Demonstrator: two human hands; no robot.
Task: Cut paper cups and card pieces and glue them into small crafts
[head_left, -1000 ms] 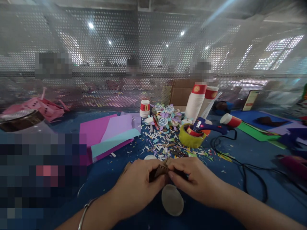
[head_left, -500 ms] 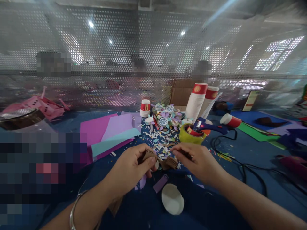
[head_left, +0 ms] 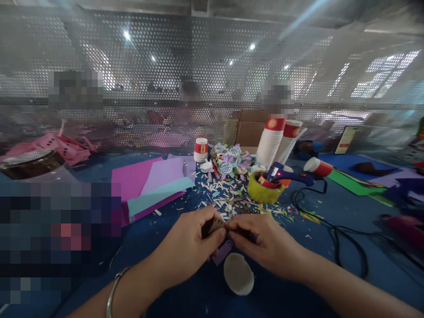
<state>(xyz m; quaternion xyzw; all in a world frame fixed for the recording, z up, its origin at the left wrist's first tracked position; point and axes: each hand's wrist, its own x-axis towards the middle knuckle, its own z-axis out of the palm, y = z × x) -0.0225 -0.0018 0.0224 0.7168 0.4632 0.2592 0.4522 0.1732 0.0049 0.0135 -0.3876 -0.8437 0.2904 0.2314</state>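
Paper sheets (head_left: pixel 139 181) are laid on the table (head_left: pixel 331 214), left of the scraps (head_left: pixel 217 189). The glue gun (head_left: pixel 289 174) is rested on the tape roll (head_left: pixel 261 193); cup stacks (head_left: pixel 267 148) are stood behind. A tipped cup (head_left: pixel 318 167) is located farther right. The disc (head_left: pixel 238 274) is placed before the scraps.

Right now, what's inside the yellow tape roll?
A red item with pale markings shows inside the yellow tape roll. The dark-blue glue gun above covers part of the opening; the bottom is hidden.
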